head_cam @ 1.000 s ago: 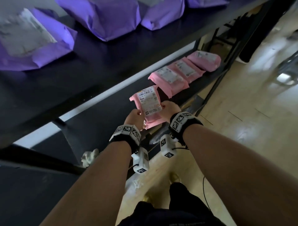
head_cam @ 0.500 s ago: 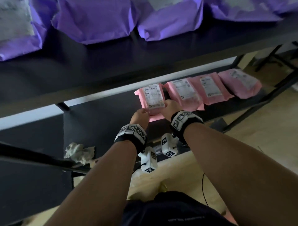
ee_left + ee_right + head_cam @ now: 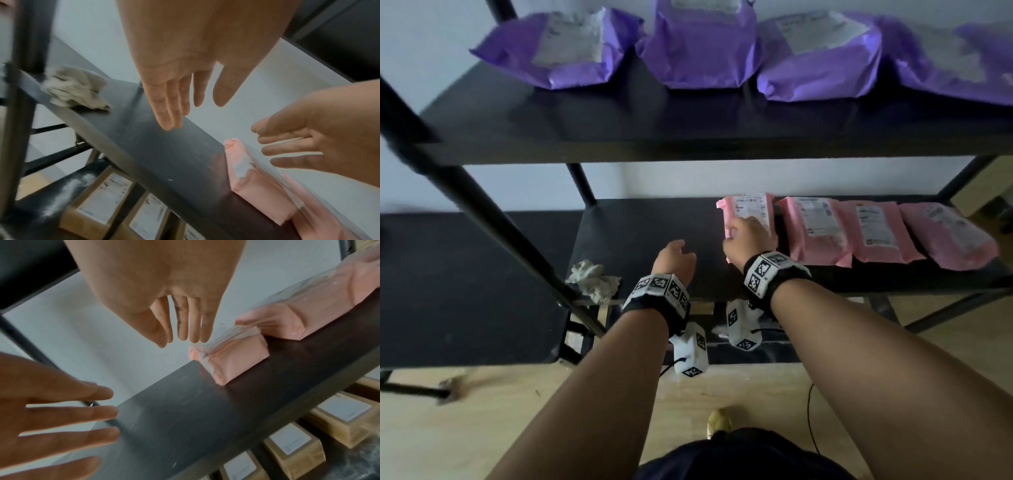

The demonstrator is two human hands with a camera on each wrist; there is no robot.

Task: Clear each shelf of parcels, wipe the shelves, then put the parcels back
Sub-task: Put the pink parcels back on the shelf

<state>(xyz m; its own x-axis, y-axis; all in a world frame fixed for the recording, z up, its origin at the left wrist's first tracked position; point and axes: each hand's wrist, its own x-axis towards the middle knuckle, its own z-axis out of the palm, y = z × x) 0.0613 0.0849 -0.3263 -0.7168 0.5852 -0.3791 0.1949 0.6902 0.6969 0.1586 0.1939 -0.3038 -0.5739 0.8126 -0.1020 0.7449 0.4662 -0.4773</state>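
Pink parcel (image 3: 748,219) on the middle shelf (image 3: 640,240), leftmost in a row of four, long axis running front to back. Right hand (image 3: 748,240) nearer, fingers straight over its near end, not gripping; touching or just above, cannot tell. Left hand (image 3: 676,260) released, well to the parcel's left over bare shelf. Crumpled rag (image 3: 594,281) at the front left corner. Farther up, purple parcels (image 3: 698,44).

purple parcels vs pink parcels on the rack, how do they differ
The purple parcels sit on the upper shelf; the pink parcels lie on the shelf below. The purple ones look bulkier and puffier, the pink ones flatter and slimmer. Both are four in a row, each with a white label on top.
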